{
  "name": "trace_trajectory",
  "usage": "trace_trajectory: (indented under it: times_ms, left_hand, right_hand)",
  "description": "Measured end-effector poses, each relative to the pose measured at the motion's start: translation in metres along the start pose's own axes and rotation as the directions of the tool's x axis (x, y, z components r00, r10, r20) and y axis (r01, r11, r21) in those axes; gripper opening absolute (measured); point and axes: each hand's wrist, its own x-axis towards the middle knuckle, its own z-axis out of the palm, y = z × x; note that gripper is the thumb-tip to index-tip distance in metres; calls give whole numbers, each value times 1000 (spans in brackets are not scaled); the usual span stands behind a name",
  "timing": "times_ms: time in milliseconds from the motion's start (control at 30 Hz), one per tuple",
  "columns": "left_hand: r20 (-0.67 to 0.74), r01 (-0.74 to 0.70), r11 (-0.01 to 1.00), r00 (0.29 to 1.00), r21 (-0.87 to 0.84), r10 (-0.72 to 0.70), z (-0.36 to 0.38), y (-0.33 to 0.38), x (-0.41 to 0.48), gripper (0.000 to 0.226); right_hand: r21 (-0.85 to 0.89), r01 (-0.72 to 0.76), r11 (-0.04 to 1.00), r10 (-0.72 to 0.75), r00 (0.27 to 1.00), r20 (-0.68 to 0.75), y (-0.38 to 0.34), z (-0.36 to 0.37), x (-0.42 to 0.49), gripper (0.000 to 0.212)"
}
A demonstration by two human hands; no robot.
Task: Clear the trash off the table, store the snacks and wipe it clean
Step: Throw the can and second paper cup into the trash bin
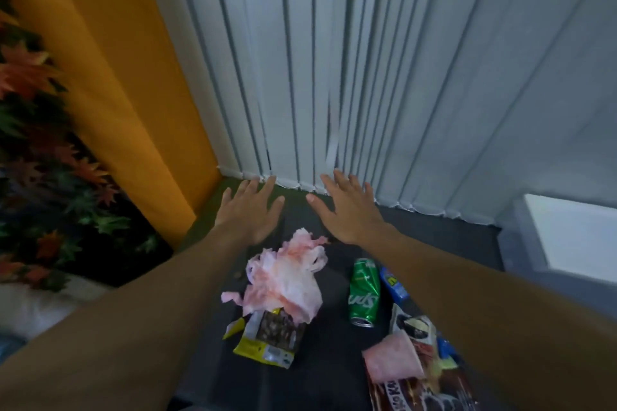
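Near right: brown snack bag [430, 387] lies flat on the dark table [327, 360], with a small pink tissue [394, 360] dropped on top. Near centre: yellow packet [267, 340], torn open and flat. A crumpled pink-stained tissue [287, 280] overlaps its far end, so it looks dumped, not sorted. To the right, a green can [364, 294] lies on its side, probably empty, so trash. A blue packet [392, 284] sits just beside it, partly hidden by the right forearm. Farther: left hand [250, 213] and right hand [350, 210] are palms down, fingers straight and spread, holding nothing, just past the tissue. Can't tell if they touch the table. Looks like a ready pose, nothing cleared yet. Far: white blinds [334, 60], orange wall [117, 77] on the left.
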Motion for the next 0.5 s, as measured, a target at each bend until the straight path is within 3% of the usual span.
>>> trace_trajectory:
  times_ms: [167,500]
  left_hand:
    - [-1,-114,993,994,-14,114,18,44,22,63]
    - [168,-252,966,952,-55,258,75,115,39,68]
  right_hand:
    - [7,-90,996,90,996,-17,49,-7,-17,74]
    - [82,-254,964,253,967,20,130,5,-74,74]
